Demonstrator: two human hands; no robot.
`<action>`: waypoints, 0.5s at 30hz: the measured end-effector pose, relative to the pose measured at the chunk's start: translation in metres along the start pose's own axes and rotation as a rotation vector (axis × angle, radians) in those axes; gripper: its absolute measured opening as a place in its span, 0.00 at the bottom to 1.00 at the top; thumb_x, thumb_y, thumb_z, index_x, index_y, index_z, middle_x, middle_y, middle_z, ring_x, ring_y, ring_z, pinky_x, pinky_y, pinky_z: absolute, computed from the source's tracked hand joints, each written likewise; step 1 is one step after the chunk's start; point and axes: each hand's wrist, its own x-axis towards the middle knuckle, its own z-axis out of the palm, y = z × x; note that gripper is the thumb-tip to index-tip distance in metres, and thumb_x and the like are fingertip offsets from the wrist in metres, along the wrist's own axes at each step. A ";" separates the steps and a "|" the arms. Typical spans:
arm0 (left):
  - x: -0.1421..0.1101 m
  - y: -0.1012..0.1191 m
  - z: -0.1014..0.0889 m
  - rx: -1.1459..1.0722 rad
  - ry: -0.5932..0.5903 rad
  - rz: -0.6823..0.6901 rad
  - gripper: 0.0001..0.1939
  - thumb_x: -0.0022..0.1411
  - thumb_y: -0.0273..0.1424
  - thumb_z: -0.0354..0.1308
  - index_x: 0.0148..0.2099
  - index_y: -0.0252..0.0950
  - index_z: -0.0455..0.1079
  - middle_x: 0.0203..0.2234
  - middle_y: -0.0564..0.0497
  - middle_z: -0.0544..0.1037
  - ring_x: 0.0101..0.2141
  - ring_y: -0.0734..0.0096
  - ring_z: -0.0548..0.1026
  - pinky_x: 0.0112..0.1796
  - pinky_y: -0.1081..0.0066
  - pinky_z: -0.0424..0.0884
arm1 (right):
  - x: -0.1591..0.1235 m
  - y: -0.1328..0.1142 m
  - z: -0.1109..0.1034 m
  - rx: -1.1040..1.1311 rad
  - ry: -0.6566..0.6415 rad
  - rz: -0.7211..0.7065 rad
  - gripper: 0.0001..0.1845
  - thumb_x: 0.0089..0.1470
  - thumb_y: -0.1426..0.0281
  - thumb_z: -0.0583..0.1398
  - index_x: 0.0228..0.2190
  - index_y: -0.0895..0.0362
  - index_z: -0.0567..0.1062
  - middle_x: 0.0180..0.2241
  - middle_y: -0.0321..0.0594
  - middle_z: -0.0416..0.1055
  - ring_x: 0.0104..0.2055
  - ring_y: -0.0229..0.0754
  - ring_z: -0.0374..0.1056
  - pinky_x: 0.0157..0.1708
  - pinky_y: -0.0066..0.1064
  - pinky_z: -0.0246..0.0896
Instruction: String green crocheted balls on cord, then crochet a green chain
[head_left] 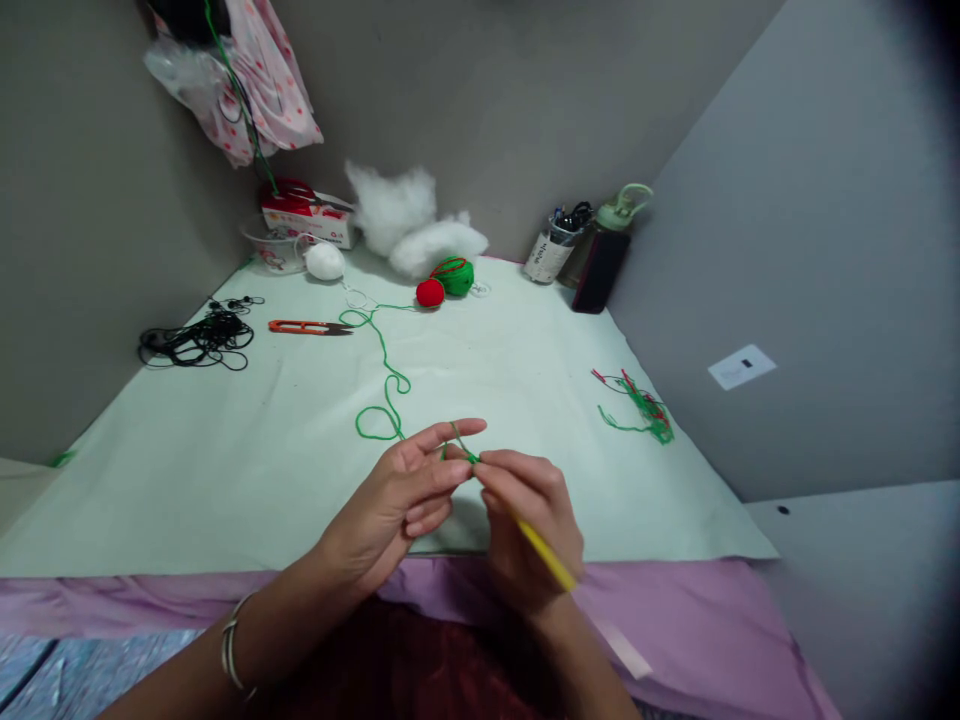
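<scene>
My left hand [405, 490] pinches a small bit of green yarn between thumb and fingers, with a strand looped over its raised index finger. In my right hand [532, 510] is a crochet hook with a yellow handle [545, 555], held like a pen. The hook's tip meets the green stitches at my left fingertips, where fingers partly hide it. A loose green yarn strand [386, 350] winds back across the table toward the green yarn ball [456, 277]. A small red ball [430, 293] sits beside that yarn ball.
Orange thread snips [307, 328] and a black cord tangle [202, 338] lie at left. White stuffing [405, 215], a white ball [325, 261] and a clear plastic cup [274, 245] stand behind. At right are a pen holder [549, 250], phone [601, 270], bottle [619, 210] and yarn scraps [649, 412].
</scene>
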 end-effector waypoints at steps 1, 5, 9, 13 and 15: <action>0.000 0.001 -0.001 -0.009 0.011 0.015 0.22 0.58 0.33 0.72 0.55 0.37 0.77 0.28 0.59 0.66 0.17 0.92 0.47 0.17 0.82 0.46 | 0.004 -0.002 -0.001 0.119 0.040 0.082 0.18 0.65 0.79 0.57 0.49 0.51 0.78 0.41 0.41 0.77 0.41 0.42 0.75 0.39 0.36 0.74; 0.001 0.000 0.000 0.058 0.052 0.113 0.20 0.57 0.32 0.73 0.52 0.38 0.79 0.32 0.56 0.68 0.18 0.92 0.52 0.16 0.83 0.47 | 0.017 -0.009 -0.001 0.527 0.155 0.332 0.13 0.68 0.76 0.55 0.41 0.53 0.80 0.34 0.39 0.74 0.30 0.38 0.70 0.29 0.33 0.70; 0.001 -0.009 0.001 0.156 0.024 0.153 0.21 0.59 0.34 0.72 0.55 0.41 0.78 0.32 0.55 0.71 0.20 0.89 0.57 0.17 0.84 0.51 | 0.017 -0.009 0.004 0.519 0.096 0.346 0.12 0.66 0.76 0.58 0.41 0.52 0.81 0.38 0.41 0.77 0.38 0.41 0.74 0.33 0.33 0.72; 0.004 -0.013 0.000 0.116 0.061 0.170 0.23 0.58 0.34 0.73 0.56 0.41 0.78 0.32 0.56 0.71 0.19 0.90 0.57 0.17 0.84 0.54 | 0.009 -0.009 0.005 0.223 0.043 0.163 0.17 0.63 0.80 0.60 0.48 0.51 0.81 0.42 0.41 0.78 0.42 0.41 0.75 0.38 0.33 0.73; 0.005 -0.012 0.000 0.015 0.025 0.102 0.22 0.58 0.34 0.73 0.55 0.39 0.78 0.28 0.58 0.68 0.18 0.91 0.53 0.17 0.84 0.52 | 0.008 -0.008 0.003 0.099 0.025 0.058 0.20 0.61 0.81 0.62 0.49 0.50 0.81 0.45 0.42 0.78 0.45 0.42 0.75 0.40 0.33 0.73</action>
